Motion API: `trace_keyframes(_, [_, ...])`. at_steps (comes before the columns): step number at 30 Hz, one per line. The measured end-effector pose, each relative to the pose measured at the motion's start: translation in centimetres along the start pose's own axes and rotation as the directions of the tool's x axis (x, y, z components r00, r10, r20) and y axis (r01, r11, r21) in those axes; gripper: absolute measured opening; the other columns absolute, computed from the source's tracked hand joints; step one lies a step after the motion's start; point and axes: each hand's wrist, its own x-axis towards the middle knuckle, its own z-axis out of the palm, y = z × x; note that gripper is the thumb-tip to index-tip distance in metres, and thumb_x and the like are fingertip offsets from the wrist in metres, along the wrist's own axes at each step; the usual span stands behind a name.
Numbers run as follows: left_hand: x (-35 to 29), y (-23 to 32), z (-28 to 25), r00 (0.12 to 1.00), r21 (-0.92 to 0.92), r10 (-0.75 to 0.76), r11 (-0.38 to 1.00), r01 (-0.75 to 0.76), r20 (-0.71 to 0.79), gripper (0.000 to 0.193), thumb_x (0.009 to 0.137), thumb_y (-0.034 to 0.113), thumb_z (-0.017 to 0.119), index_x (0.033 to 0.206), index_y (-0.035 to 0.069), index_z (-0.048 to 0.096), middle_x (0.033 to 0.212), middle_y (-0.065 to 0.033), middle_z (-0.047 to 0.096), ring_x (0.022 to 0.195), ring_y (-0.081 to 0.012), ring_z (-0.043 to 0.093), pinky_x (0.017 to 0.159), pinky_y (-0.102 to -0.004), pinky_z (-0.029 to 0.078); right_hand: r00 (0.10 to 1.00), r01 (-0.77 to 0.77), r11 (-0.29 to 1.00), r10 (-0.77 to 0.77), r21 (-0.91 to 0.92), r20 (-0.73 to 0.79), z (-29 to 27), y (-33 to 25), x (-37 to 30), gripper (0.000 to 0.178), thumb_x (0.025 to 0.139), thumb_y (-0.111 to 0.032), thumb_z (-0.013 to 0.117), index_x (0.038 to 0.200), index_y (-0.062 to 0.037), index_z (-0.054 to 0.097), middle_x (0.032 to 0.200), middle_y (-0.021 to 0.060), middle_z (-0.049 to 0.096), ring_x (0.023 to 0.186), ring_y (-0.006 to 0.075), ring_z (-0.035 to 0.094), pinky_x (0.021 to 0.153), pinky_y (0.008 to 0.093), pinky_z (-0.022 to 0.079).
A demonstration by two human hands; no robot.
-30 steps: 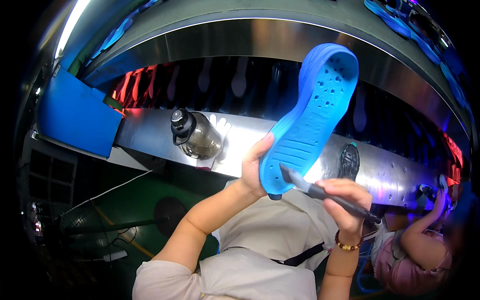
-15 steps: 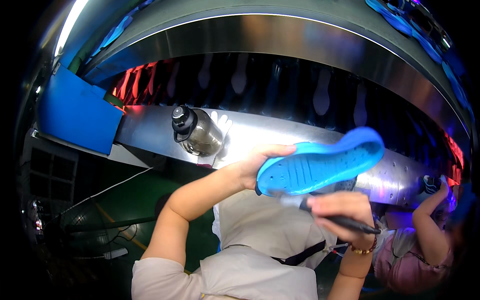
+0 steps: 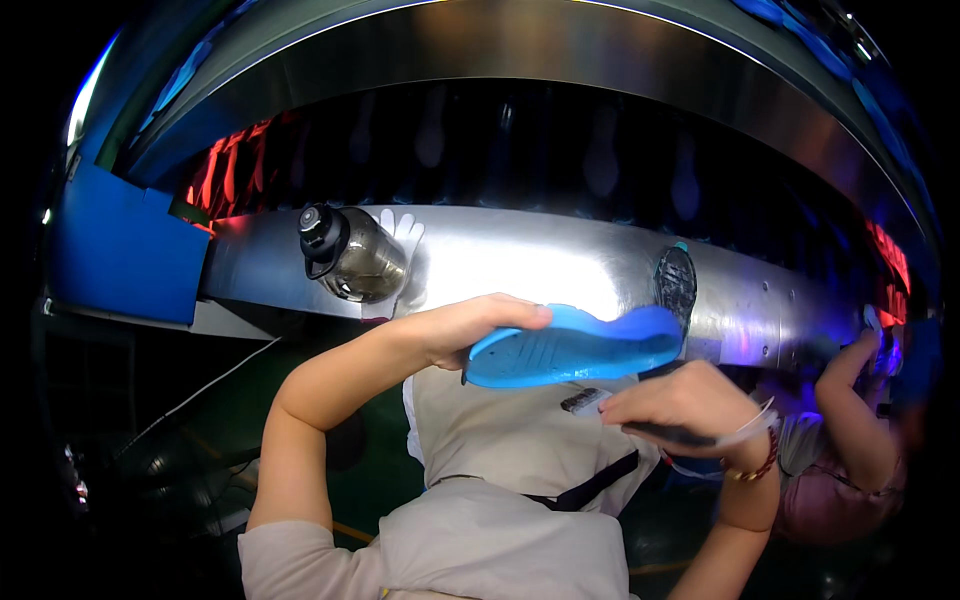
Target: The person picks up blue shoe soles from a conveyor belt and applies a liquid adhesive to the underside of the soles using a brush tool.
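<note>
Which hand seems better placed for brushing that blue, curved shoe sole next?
Probably the right hand: it holds the black-handled brush near the sole, while the left hand grips one end.

Top: pale beige cloth, creased
Left sleeve: short, pale beige, ending above the elbow
Lower garment: beige, loose folds
Strap: dark, narrow, slanting
Bracelet: red and gold, just behind the right hand
</note>
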Motion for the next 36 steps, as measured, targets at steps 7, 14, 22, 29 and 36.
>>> trace_keyframes(7, [0.3, 0.1, -0.9, 0.991, 0.145, 0.078, 0.988, -0.062, -0.108, 0.058, 0.084, 0.038, 0.05, 0.122, -0.006, 0.041, 0.114, -0.0197, 0.051, 0.099, -0.0215, 0.054, 0.085, -0.0322, 0.044, 0.989, -0.037, 0.999, 0.038, 0.004, -0.141, -0.1, 3.3, -1.2, 0.02, 0.073, -0.009, 0.065, 0.092, -0.004, 0.064, 0.094, 0.0101, 0.065, 0.08, 0.0216, 0.064, 0.068, 0.027, 0.051])
trace_keyframes(14, [3.6, -3.2, -0.8, 0.977, -0.52, 0.215, 0.836, -0.177, 0.012, 0.058, 0.086, 0.04, 0.041, 0.132, 0.006, 0.031, 0.125, -0.018, 0.044, 0.107, -0.0326, 0.05, 0.085, -0.0492, 0.045, 0.808, -0.002, 0.845, 0.317, 0.535, -0.497, 2.9, 4.6, 1.2, 0.019, 0.074, -0.001, 0.062, 0.093, 0.0026, 0.064, 0.084, 0.0125, 0.065, 0.057, 0.0086, 0.057, 0.05, 0.0188, 0.045])
trace_keyframes(22, [2.8, -2.7, -1.4, 0.929, -0.503, 0.353, 0.787, -0.358, -0.108, 0.059, 0.085, 0.036, 0.046, 0.13, 0.0, 0.032, 0.121, -0.0191, 0.046, 0.104, -0.0324, 0.052, 0.083, -0.0479, 0.046, 0.495, -0.025, 0.889, 0.408, 0.457, -0.767, 5.5, 6.0, 1.4, 0.018, 0.076, -0.001, 0.058, 0.094, 0.0017, 0.062, 0.086, 0.011, 0.063, 0.052, 0.0067, 0.051, 0.041, 0.0176, 0.038])
trace_keyframes(29, [-9.5, 5.8, -4.6, 0.443, -0.472, 0.854, 0.281, -0.835, -0.275, 0.066, 0.085, 0.045, 0.033, 0.13, -0.004, 0.03, 0.12, -0.0249, 0.046, 0.099, -0.0425, 0.053, 0.08, -0.0574, 0.043, 0.391, 0.229, 0.846, 0.373, 0.482, -0.841, 2.8, 7.2, -1.5, 0.016, 0.077, -0.004, 0.055, 0.089, 0.0054, 0.059, 0.09, 0.019, 0.062, 0.057, 0.0132, 0.055, 0.052, 0.0214, 0.045])
trace_keyframes(36, [-17.2, 18.6, -20.1, -0.043, -0.392, 0.645, -0.514, -0.762, -0.763, 0.072, 0.085, 0.055, 0.028, 0.133, 0.002, 0.022, 0.132, -0.019, 0.034, 0.117, -0.0357, 0.039, 0.097, -0.0525, 0.032, 0.497, -0.311, 0.901, -0.116, -0.302, -0.86, -3.4, 8.9, 3.2, 0.045, 0.071, -0.011, 0.063, 0.112, 0.0044, 0.051, 0.121, 0.0226, 0.047, 0.112, 0.0362, 0.044, 0.096, 0.039, 0.034])
